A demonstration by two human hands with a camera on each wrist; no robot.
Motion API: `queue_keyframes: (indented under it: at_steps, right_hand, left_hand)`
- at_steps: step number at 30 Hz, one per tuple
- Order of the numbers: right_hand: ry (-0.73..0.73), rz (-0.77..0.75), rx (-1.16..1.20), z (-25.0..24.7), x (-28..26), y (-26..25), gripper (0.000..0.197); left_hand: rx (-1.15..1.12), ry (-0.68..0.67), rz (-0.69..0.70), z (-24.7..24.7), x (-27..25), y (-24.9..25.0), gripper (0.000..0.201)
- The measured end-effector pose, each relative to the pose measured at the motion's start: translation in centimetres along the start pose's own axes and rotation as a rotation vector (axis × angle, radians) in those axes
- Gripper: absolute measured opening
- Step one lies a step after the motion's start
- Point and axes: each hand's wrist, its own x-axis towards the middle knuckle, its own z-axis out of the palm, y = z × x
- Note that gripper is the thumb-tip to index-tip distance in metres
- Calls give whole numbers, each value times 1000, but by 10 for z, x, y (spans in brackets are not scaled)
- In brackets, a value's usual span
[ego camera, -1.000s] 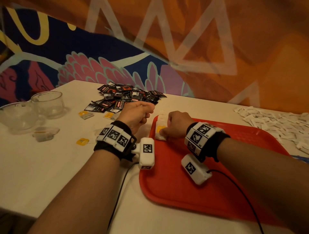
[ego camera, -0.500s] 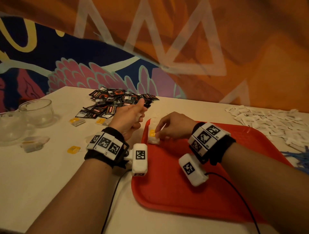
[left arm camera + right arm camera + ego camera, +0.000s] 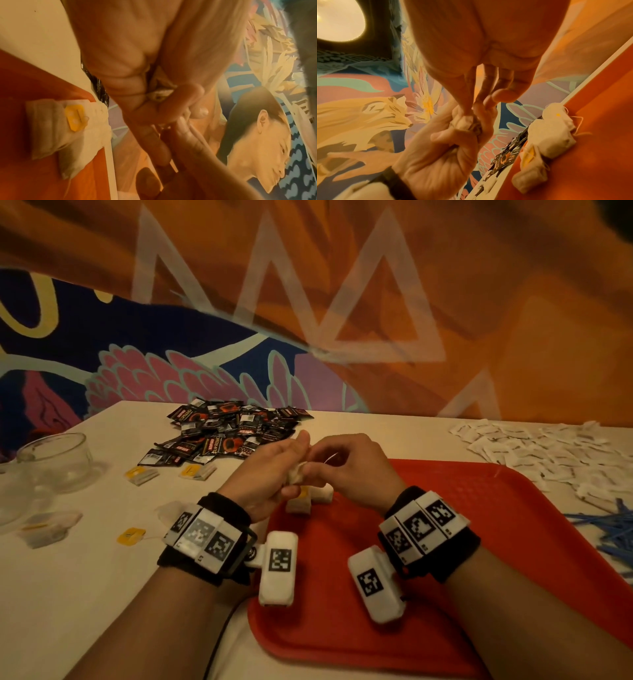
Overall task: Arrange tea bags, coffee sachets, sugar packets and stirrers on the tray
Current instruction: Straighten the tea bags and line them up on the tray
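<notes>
Near the table's (image 3: 85, 594) front edge, plenty of bare pale tabletop; most of the red textured plastic tray (image 3: 342, 604) bare too, only its far left corner taken by a small cluster of white paper tea bags with yellow tags (image 3: 310, 497), one yellow tag (image 3: 75, 117) facing up there, right against the rim.

Above that corner, both hands meeting in the air. Left hand (image 3: 270, 474) curled into a loose fist around a crumpled white tea bag (image 3: 465, 122), thumb pointing up. Right hand (image 3: 352, 470) narrowed to a pinch, fingertips (image 3: 468, 112) down on the same bag's top, the other fingers hanging half bent. Held bag clear of the tray, directly over the ones already lying there.

Behind the hands, a heap of black glossy coffee sachets (image 3: 233, 429), just beyond the tray's far left corner. On the left of the table, loose tea bags (image 3: 140, 474) scattered, a yellow tag on a string (image 3: 132, 535), and a clear glass bowl (image 3: 56, 460). On the right, a spread of white paper sugar packets (image 3: 534, 446) past the tray's far right rim, and a bundle of thin blue plastic stirrers (image 3: 609, 529) beside its right edge. Painted mural wall (image 3: 308, 320) close along the table's far side.
</notes>
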Motion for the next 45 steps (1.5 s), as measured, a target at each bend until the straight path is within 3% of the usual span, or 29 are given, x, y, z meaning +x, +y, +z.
queue_keyframes:
  at_steps: [4,9,14,17,22,25,29,32,36,41,45]
  right_hand:
    - [69,-11,91,-6,0,0,12]
    - [149,47,259,-17,0,-4,17]
    - [154,94,339,-23,1,-6,15]
    - [181,97,280,-24,1,-5,13]
    - [323,-3,190,-28,7,-1,16]
    - [274,-35,141,-27,7,-4,15]
    - [237,-51,136,-24,6,-6,10]
    - [100,18,135,-23,3,-3,30]
    - [-10,75,68,-17,0,0,9]
    - [-65,151,102,-14,1,3,14]
    - [-128,319,53,-12,5,11,21]
  left_hand:
    - [-66,-25,-16,0,-1,3,50]
    - [-225,16,-32,-4,3,3,33]
    - [25,58,87,-3,3,-2,30]
    - [193,57,164,2,1,-4,18]
    - [285,69,186,3,1,-4,8]
    - [404,86,213,4,1,-4,12]
    - [332,156,286,6,2,-4,13]
    - [247,205,275,4,3,-3,21]
    - [220,235,268,0,5,-4,26]
    - [255,292,267,-4,7,-4,12]
    - [243,369,223,-10,9,-3,16]
